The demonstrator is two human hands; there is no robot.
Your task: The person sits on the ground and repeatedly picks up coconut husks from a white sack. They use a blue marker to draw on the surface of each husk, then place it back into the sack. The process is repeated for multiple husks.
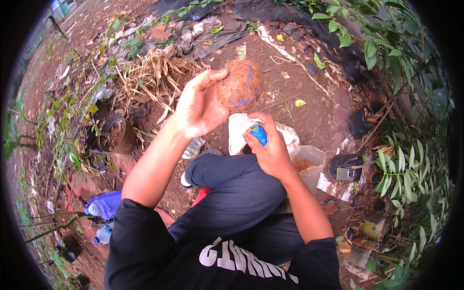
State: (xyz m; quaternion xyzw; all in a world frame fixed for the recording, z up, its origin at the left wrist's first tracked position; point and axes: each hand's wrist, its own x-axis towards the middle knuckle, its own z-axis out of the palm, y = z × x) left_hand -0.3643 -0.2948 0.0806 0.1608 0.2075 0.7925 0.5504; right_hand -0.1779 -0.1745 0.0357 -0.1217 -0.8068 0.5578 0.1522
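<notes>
Step (judged): thread (248, 79) going round ball (238, 89); wrap looks part-done, bare fibre showing btwn strands. Next move, prob.: calls for even tension off spool (260, 136) plus a turn of ball, so strands cross bare patches.

1. Ball: orange-brown fibre, approx. round, blue thread across its face. Loc.: upper ctr. of frame, held up at L hand (200, 104).

2. Spool: blue, greenish end uppermost, tilted. Loc.: ctr. of frame, below ball & apart from it. Thread run btwn the two: can't tell.

3. L hand: forearm rises from lower L of frame, palm inward & partly to cam. Grip: cupped to ball's width; thumb at ball's upper L edge, fingers mostly hidden behind.

4. R hand (271, 147): forearm rises from lower R, leaning L; back of hand to cam. Grip: pinched in on spool, thumb one side, fingers other, index bent above.

5. Surrounds: white sack (237, 130), ctr., beyond spool; clear bag (315, 158), R of R hand, brown contents.
</notes>
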